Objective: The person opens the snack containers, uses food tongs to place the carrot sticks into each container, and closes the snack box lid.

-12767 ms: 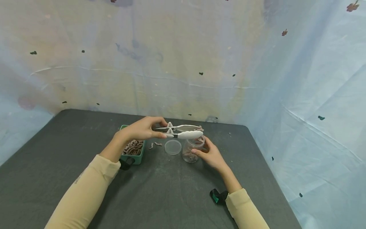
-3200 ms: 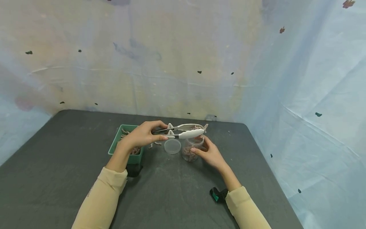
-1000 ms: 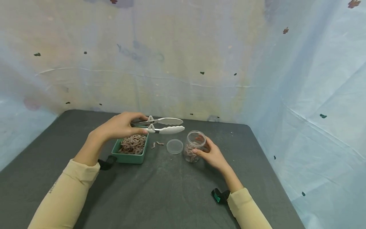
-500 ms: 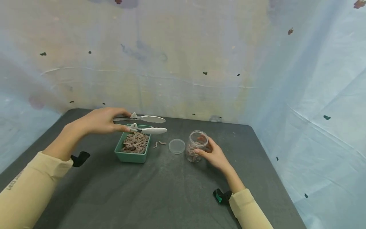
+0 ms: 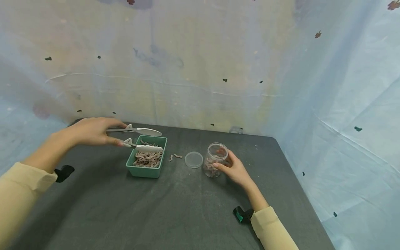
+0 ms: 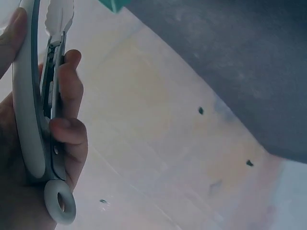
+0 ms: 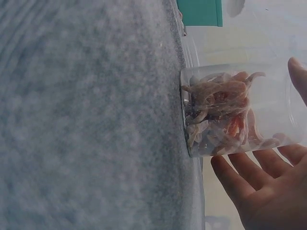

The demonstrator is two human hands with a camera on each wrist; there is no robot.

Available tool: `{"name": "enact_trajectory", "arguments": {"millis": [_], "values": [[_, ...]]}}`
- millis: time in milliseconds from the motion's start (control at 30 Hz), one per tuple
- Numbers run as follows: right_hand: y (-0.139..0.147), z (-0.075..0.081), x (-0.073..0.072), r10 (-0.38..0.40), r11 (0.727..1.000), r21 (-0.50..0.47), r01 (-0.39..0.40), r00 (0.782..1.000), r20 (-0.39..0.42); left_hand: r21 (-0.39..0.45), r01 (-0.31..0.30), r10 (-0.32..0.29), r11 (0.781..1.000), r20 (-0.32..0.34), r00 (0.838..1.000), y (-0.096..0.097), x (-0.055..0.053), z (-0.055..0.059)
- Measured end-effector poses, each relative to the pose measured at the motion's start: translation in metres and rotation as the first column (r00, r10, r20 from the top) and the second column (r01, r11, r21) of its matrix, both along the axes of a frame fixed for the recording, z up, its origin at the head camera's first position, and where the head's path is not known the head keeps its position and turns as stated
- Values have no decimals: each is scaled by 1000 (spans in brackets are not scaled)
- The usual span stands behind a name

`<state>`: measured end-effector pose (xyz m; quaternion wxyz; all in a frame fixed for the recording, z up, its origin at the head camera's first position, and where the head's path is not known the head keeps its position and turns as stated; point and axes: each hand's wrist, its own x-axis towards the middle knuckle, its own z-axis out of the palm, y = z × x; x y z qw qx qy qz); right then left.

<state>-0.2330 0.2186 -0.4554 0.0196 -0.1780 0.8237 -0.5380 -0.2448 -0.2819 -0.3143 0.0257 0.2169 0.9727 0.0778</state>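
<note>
My left hand (image 5: 93, 132) grips a pair of tongs (image 5: 148, 148) with white scalloped tips and grey handles. The tips stand spread apart over the green tray (image 5: 143, 172), the nearer one overlapping its contents. Heaped in the tray are brownish, twisted dried strips (image 5: 147, 159). In the left wrist view, my fingers wrap the handle of the tongs (image 6: 29, 96), with a loop at the end. My right hand (image 5: 232, 169) holds a clear jar (image 5: 215, 152) upright on the table; the right wrist view shows similar strips (image 7: 220, 105) filling its lower part.
Between tray and jar, a clear round lid (image 5: 193, 160) lies flat on the dark table (image 5: 187, 215). Two loose strips (image 5: 177, 156) lie just right of the tray. A patterned sheet (image 5: 200, 62) hangs behind the table's far edge.
The left hand has carried the tongs leftward from above the jar to over the tray. Strips seen between the tips earlier are gone from them. The right hand stays on the jar, which holds more strips.
</note>
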Motion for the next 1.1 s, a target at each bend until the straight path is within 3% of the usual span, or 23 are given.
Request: {"name": "enact_trajectory", "arguments": {"millis": [267, 533, 833, 1100], "values": [[1, 0, 0, -4, 1000, -3, 4, 1000, 7, -50, 9, -7, 999, 44, 999, -8, -2, 2], [0, 1, 2, -9, 1000, -10, 9, 1000, 20, -46, 71, -64, 996, 145, 987, 0, -18, 7], [-1, 0, 3, 2, 1000, -17, -2, 1000, 15, 3, 150, -146, 989, 261, 954, 11, -35, 11], [-1, 2, 3, 10, 1000, -18, -10, 1000, 0, -36, 165, -142, 986, 356, 924, 12, -52, 9]]}}
